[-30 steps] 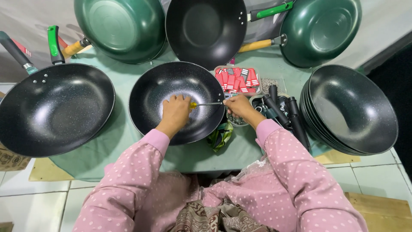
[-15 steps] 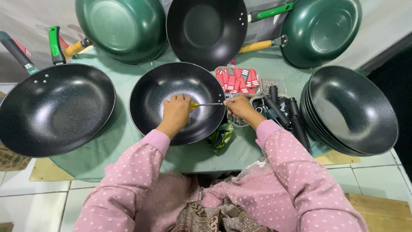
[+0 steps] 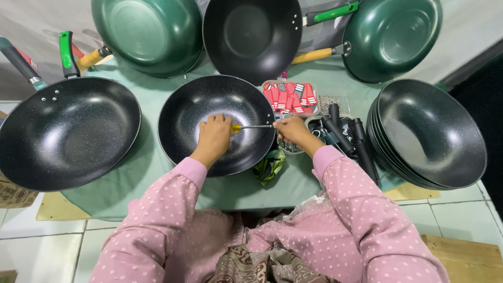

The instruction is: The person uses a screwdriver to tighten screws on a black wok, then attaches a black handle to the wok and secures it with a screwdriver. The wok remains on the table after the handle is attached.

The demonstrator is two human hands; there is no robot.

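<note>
A black speckled wok (image 3: 194, 105) without a handle sits on the green-covered table in front of me. My left hand (image 3: 214, 134) is inside it, closed around the yellow handle of a screwdriver (image 3: 250, 127). The screwdriver's metal shaft runs right to the wok's rim. There my right hand (image 3: 291, 129) pinches at the rim where the shaft's tip meets it; what its fingers hold is too small to tell. Both arms wear pink dotted sleeves.
A large black wok with a handle (image 3: 65, 131) lies at left. A stack of black woks (image 3: 429, 133) stands at right. Three more pans (image 3: 251, 34) lean at the back. A clear tray of red packets (image 3: 291, 97), loose black handles (image 3: 346, 133) and a green wrapper (image 3: 270, 165) lie near the right hand.
</note>
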